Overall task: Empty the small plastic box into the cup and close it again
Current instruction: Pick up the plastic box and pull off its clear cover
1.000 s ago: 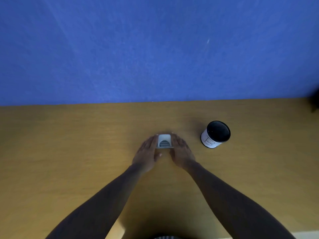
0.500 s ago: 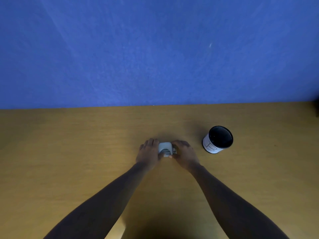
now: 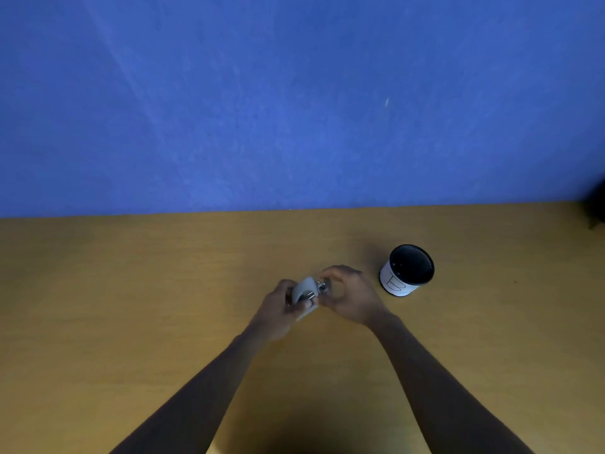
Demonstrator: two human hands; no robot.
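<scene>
The small plastic box [image 3: 304, 289] is pale grey and sits between my two hands, raised a little over the wooden table. My left hand [image 3: 281, 308] wraps around its left side and holds it tilted. My right hand [image 3: 352, 298] curls in from the right, fingertips at the box's right end where small shiny metal parts show. Whether the lid is open I cannot tell. The cup [image 3: 407, 270], white outside and dark inside, stands upright to the right of my right hand, apart from it.
The wooden table [image 3: 131, 306] meets a blue wall [image 3: 294, 109] along its far edge. A dark object [image 3: 597, 208] pokes in at the right edge of the view, beyond the cup.
The box has come up from the table and is now tilted in my left hand. My right hand has shifted to the box's right end with curled fingers.
</scene>
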